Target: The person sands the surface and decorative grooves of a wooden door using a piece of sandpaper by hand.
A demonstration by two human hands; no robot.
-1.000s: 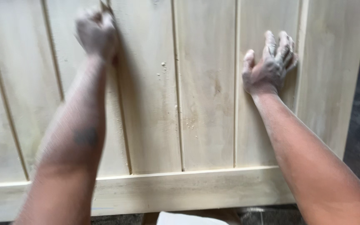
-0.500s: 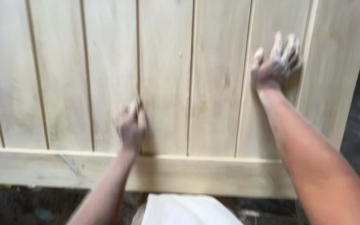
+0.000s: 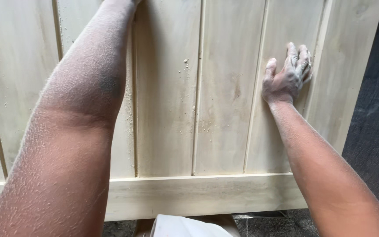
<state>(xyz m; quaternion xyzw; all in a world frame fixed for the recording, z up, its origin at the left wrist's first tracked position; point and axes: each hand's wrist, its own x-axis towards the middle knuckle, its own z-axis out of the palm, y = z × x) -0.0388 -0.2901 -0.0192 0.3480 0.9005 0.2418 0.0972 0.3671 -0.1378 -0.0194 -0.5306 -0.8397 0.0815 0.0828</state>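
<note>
Pale timber fills nearly everything: a large panelled door [image 3: 172, 109] lies flat, boards running away from the person and divided by narrow grooves, with a broad cross rail [image 3: 198, 195] closing their near ends. It sits high enough that the person leans over it, and dark floor [image 3: 373, 131] shows past its right edge.

Next in size is the left forearm [image 3: 80, 131], thickly coated in fine wood dust, stretched along a groove between two boards toward the far end. Its hand runs out past the top of the view, so I cannot tell whether that grip is clenched, loose, or holding anything.

Smaller, the right hand [image 3: 287, 77] lies palm down on the board beside the door's right stile, fingers together and pointing away, thumb spread to the left. This grip is released, grasping nothing; it looks to me like a bracing hand, pressing the panel steady and carrying some of the person's weight during the long reach.

Smallest are the crumbs of sawdust [image 3: 185, 66] scattered on the middle boards, and a bit of white cloth [image 3: 185, 227] showing below the rail, likely the person's clothing.
</note>
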